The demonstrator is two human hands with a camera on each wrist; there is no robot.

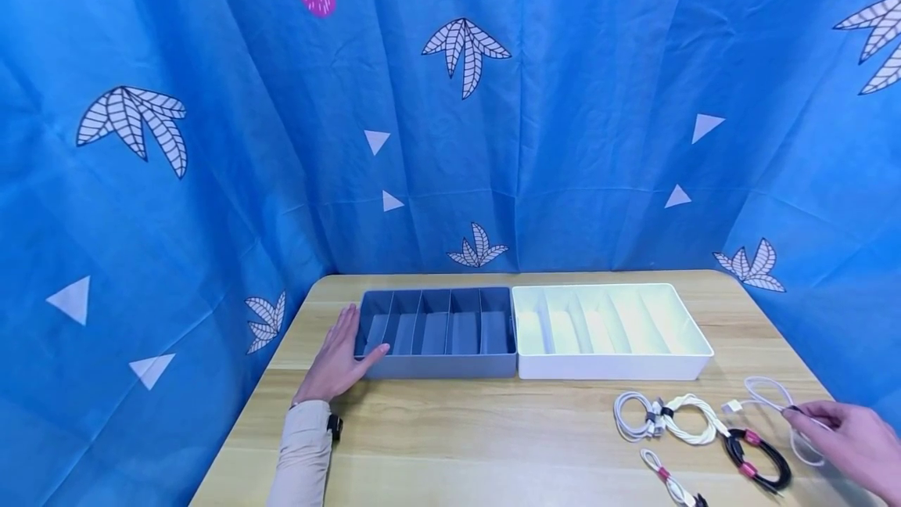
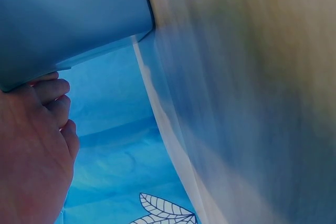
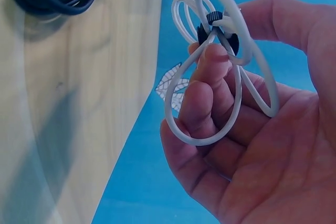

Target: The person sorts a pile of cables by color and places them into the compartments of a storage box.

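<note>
At the lower right, my right hand (image 1: pixel 855 440) pinches a white USB cable (image 3: pixel 202 141) at its black strap (image 3: pixel 214 18). The cable hangs in loose loops above the table, its pale plug (image 1: pixel 732 407) sticking out to the left. My left hand (image 1: pixel 338 362) rests against the left end of a grey-blue divided box (image 1: pixel 443 367). Its fingers lie straight along the end wall and the thumb reaches over the front rim. In the left wrist view, the box (image 2: pixel 73 19) covers part of the left hand (image 2: pixel 37 150).
A white divided box (image 1: pixel 612 368) stands right beside the grey one. Near the right hand lie a black cable (image 1: pixel 777 468) with red ties, a cream coil (image 1: pixel 693 438), a grey-white coil (image 1: pixel 622 422) and a small white cable (image 1: pixel 653 460). Blue curtain (image 1: pixel 584 139) surrounds the table.
</note>
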